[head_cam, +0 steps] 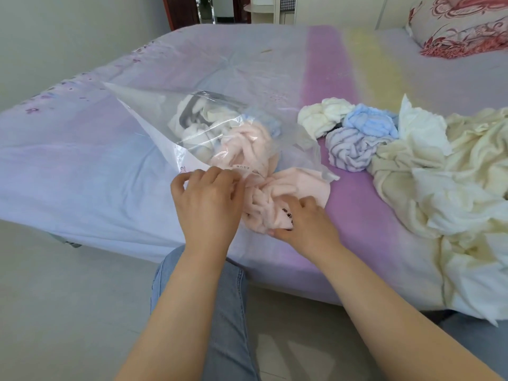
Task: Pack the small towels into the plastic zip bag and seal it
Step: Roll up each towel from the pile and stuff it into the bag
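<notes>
A clear plastic zip bag (154,114) lies on the bed with its mouth toward me, holding several crumpled towels, white, blue and pink. My left hand (207,199) pinches the near edge of the bag's mouth. My right hand (305,221) grips a pink towel (277,196) lying at the mouth, partly under the plastic. To the right lie loose rolled towels: a cream one (321,118), a blue one (371,123) and a lilac striped one (349,148).
A heap of cream and white cloths (450,188) covers the bed's right side and hangs over its edge. A red floral pillow (461,26) lies at the far right. The bed (82,160) has a lilac sheet; my knee in jeans (225,298) is below.
</notes>
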`<state>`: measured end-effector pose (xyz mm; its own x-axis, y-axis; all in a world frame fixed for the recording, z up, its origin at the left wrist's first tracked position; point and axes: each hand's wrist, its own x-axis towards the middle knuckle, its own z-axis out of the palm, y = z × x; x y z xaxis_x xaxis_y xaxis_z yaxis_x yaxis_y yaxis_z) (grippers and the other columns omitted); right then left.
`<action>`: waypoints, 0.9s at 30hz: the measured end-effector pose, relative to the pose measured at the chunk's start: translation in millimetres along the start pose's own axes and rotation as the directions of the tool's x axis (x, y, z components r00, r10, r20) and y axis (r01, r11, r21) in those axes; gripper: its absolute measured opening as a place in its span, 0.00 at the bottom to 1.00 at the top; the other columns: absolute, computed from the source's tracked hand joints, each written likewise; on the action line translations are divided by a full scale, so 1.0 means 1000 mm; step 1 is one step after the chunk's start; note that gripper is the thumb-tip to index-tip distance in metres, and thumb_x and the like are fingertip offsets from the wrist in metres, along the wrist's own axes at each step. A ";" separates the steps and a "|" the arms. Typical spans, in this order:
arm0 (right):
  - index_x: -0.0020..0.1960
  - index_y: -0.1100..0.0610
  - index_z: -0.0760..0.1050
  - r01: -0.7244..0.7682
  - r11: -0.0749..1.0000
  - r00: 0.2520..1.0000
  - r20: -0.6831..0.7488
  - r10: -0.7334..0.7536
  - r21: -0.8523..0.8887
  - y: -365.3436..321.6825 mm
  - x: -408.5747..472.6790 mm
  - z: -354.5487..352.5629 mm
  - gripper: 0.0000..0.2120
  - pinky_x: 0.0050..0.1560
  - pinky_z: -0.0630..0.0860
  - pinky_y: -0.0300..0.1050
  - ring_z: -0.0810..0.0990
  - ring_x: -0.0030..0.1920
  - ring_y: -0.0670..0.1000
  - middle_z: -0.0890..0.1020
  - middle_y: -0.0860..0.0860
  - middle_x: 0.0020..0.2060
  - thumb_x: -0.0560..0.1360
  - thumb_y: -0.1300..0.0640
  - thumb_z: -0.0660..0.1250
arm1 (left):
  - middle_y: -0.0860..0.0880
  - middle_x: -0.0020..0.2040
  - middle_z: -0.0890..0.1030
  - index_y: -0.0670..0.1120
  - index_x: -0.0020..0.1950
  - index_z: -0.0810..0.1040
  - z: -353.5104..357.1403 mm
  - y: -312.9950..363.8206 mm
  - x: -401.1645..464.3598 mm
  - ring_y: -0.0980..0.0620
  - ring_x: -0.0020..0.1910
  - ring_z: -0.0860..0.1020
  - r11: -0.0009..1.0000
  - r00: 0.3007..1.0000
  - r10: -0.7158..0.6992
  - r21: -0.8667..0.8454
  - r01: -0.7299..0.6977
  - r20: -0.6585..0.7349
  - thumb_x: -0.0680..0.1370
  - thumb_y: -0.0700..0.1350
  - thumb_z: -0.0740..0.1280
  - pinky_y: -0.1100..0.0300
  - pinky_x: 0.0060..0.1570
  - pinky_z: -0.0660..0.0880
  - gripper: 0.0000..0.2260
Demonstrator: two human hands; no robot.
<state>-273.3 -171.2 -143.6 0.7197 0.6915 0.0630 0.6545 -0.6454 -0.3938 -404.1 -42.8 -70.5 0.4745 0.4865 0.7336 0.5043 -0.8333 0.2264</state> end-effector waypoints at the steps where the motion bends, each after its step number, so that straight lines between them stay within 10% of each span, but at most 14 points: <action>1: 0.66 0.46 0.68 0.030 0.995 0.999 0.028 -0.033 0.091 0.000 0.004 -0.002 0.25 0.47 0.72 0.47 0.75 0.53 0.57 0.72 0.51 0.55 0.72 0.44 0.68 | 0.49 0.31 0.80 0.47 0.35 0.82 -0.002 0.001 0.003 0.43 0.33 0.77 0.999 0.999 -0.004 -0.036 0.006 0.037 0.76 0.48 0.70 0.50 0.47 0.70 0.10; 6: 0.48 0.46 0.69 0.128 0.768 0.989 -0.143 -0.048 0.627 -0.034 0.018 0.000 0.09 0.39 0.72 0.40 0.76 0.38 0.44 0.77 0.42 0.38 0.71 0.57 0.66 | 0.48 0.24 0.72 0.45 0.30 0.78 -0.011 0.001 0.010 0.44 0.24 0.69 0.990 0.997 -0.035 -0.132 0.044 0.075 0.78 0.51 0.68 0.58 0.28 0.61 0.18; 13: 0.35 0.46 0.70 0.192 0.760 0.941 0.103 -0.322 0.621 -0.096 0.066 0.012 0.09 0.41 0.73 0.43 0.73 0.36 0.42 0.76 0.44 0.32 0.74 0.51 0.57 | 0.50 0.25 0.75 0.46 0.34 0.81 -0.019 -0.013 0.013 0.45 0.28 0.74 0.930 0.966 -0.167 -0.295 0.221 0.199 0.79 0.53 0.64 0.54 0.30 0.70 0.17; 18: 0.35 0.45 0.61 0.121 0.905 0.939 0.248 -0.237 0.407 -0.116 0.114 0.003 0.17 0.44 0.65 0.40 0.69 0.44 0.50 0.66 0.43 0.33 0.81 0.57 0.54 | 0.45 0.28 0.78 0.48 0.39 0.82 -0.021 -0.020 0.019 0.45 0.31 0.75 0.849 0.926 -0.280 -0.385 0.362 0.253 0.78 0.60 0.59 0.51 0.33 0.73 0.21; 21: 0.45 0.50 0.74 0.173 0.885 0.916 0.260 -0.306 0.431 -0.117 0.106 0.003 0.12 0.52 0.68 0.46 0.74 0.48 0.50 0.76 0.47 0.41 0.81 0.56 0.53 | 0.53 0.27 0.78 0.55 0.37 0.80 -0.017 -0.027 0.024 0.56 0.29 0.75 0.806 0.904 -0.344 -0.414 0.424 0.256 0.77 0.60 0.61 0.57 0.30 0.68 0.15; 27: 0.57 0.38 0.73 0.169 0.765 0.981 -0.031 -0.192 0.622 -0.035 0.025 -0.004 0.11 0.52 0.73 0.37 0.78 0.54 0.39 0.82 0.39 0.52 0.79 0.52 0.59 | 0.56 0.31 0.80 0.59 0.44 0.80 0.005 -0.007 0.017 0.58 0.33 0.78 0.820 0.916 -0.316 -0.414 0.395 0.249 0.78 0.58 0.63 0.60 0.33 0.71 0.09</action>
<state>-277.3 -132.8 -124.5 0.5877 0.7920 0.1655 0.4780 -0.1749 -0.8608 -396.3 -27.2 -62.5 0.4546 0.7739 0.4409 0.3019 -0.5996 0.7412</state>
